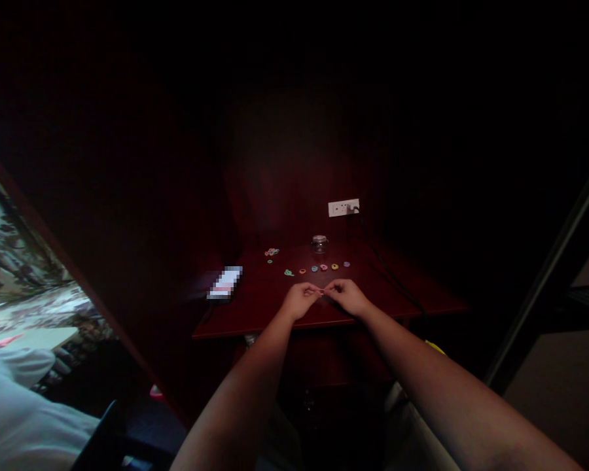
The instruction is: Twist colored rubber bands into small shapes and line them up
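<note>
Over the front of the dark red desk (255,320), my left hand (302,299) and my right hand (346,296) meet at their fingertips. Both pinch one small pinkish thing (321,292), too small to name. Just beyond them lies a row of small coloured rings: green ones (288,273), an orange one (303,271), a blue one (315,269), a pink one (324,267), a yellow one (334,267) and a purple one (346,264). Farther back are a small pile of mixed rings (271,252), a single green ring (269,261) and a clear jar (319,244).
A phone (226,283) with a lit screen stands at the desk's left side. On the back wall a white socket (343,208) holds a plug, whose black cable (387,268) runs down to the right. Light fabric (29,405) shows at lower left.
</note>
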Demonstrator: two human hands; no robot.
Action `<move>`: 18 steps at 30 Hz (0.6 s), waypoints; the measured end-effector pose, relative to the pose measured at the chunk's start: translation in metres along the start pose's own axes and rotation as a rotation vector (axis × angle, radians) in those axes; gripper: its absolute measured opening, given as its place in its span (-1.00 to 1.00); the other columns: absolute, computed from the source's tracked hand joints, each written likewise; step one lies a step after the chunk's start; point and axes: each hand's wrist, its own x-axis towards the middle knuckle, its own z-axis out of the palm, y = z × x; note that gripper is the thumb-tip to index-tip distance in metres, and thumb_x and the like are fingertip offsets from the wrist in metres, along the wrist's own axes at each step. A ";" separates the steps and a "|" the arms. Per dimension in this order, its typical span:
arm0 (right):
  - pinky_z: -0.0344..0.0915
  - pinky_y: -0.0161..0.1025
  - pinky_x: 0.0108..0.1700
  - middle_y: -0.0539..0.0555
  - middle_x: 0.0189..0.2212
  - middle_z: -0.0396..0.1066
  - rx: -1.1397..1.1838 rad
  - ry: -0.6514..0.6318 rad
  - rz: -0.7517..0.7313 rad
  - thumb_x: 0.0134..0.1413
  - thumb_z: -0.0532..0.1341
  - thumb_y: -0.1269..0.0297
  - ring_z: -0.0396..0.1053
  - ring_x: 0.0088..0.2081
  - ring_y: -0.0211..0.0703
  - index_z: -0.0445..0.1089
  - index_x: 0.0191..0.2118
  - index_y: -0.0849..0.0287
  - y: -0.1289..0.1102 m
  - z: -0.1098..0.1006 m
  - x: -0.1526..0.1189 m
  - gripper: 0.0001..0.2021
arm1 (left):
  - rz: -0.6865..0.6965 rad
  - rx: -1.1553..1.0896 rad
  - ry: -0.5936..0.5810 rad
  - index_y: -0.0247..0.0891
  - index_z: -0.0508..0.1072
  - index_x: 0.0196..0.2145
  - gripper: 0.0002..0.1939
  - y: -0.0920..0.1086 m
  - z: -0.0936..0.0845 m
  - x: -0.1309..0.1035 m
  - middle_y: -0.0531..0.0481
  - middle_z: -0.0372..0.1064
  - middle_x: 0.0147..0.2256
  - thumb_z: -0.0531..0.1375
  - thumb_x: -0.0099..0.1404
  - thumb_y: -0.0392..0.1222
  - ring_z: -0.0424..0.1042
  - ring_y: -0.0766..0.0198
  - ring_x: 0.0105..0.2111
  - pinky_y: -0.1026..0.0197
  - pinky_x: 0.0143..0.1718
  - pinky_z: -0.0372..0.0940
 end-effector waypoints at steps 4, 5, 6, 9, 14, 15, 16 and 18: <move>0.10 -0.39 -0.57 -0.02 -0.66 0.28 0.004 0.018 -0.006 -0.23 0.18 0.22 0.17 -0.63 -0.35 0.34 -0.48 0.29 0.003 0.001 0.001 -0.79 | -0.005 0.022 0.013 -0.39 0.42 -0.43 -0.76 -0.003 0.000 0.001 -0.11 0.42 -0.46 0.17 0.01 -0.13 0.36 0.32 -0.47 0.29 -0.41 0.25; 0.10 -0.40 -0.57 -0.03 -0.66 0.27 0.002 0.020 -0.008 -0.24 0.18 0.22 0.16 -0.63 -0.36 0.33 -0.48 0.29 0.004 0.001 0.001 -0.80 | -0.006 0.025 0.015 -0.39 0.42 -0.44 -0.76 -0.004 0.000 0.002 -0.11 0.42 -0.46 0.18 0.00 -0.13 0.36 0.33 -0.48 0.29 -0.41 0.25; 0.10 -0.40 -0.57 -0.03 -0.66 0.26 -0.001 0.022 -0.011 -0.24 0.18 0.23 0.16 -0.63 -0.36 0.32 -0.48 0.29 0.004 0.001 0.001 -0.80 | -0.008 0.028 0.017 -0.39 0.41 -0.44 -0.76 -0.004 0.000 0.002 -0.10 0.41 -0.47 0.18 0.00 -0.12 0.36 0.33 -0.49 0.29 -0.42 0.24; 0.09 -0.40 -0.57 -0.04 -0.67 0.24 -0.010 0.027 -0.011 -0.19 0.14 0.22 0.14 -0.64 -0.36 0.31 -0.49 0.28 0.004 0.002 0.001 -0.81 | -0.004 0.044 0.019 -0.39 0.40 -0.47 -0.77 -0.004 0.000 0.002 -0.08 0.40 -0.51 0.17 0.00 -0.12 0.34 0.34 -0.51 0.31 -0.45 0.23; 0.10 -0.39 -0.58 -0.02 -0.66 0.27 -0.012 0.033 0.012 -0.17 0.11 0.21 0.16 -0.64 -0.35 0.31 -0.49 0.27 0.005 0.002 0.001 -0.80 | 0.009 0.083 0.018 -0.38 0.39 -0.46 -0.78 -0.006 0.000 0.002 -0.07 0.39 -0.50 0.13 0.05 -0.13 0.34 0.35 -0.50 0.32 -0.44 0.22; 0.10 -0.39 -0.58 -0.02 -0.66 0.27 -0.013 0.032 0.014 -0.16 0.11 0.20 0.16 -0.64 -0.35 0.31 -0.49 0.27 0.005 0.002 0.001 -0.79 | 0.009 0.089 0.016 -0.38 0.38 -0.45 -0.78 -0.006 0.000 0.002 -0.07 0.39 -0.49 0.13 0.05 -0.13 0.34 0.35 -0.50 0.31 -0.44 0.22; 0.10 -0.40 -0.58 -0.02 -0.66 0.27 -0.015 0.029 0.013 -0.16 0.10 0.20 0.17 -0.63 -0.35 0.31 -0.49 0.27 0.006 0.002 0.001 -0.79 | 0.010 0.095 0.015 -0.38 0.38 -0.45 -0.78 -0.007 0.000 0.002 -0.07 0.39 -0.49 0.12 0.05 -0.13 0.34 0.35 -0.49 0.31 -0.43 0.22; 0.10 -0.40 -0.58 -0.01 -0.66 0.27 -0.020 0.024 0.005 -0.15 0.10 0.20 0.18 -0.62 -0.34 0.31 -0.50 0.28 0.007 0.002 0.002 -0.79 | 0.012 0.103 0.012 -0.38 0.38 -0.44 -0.78 -0.008 0.000 0.003 -0.07 0.39 -0.48 0.12 0.05 -0.13 0.34 0.35 -0.49 0.32 -0.43 0.22</move>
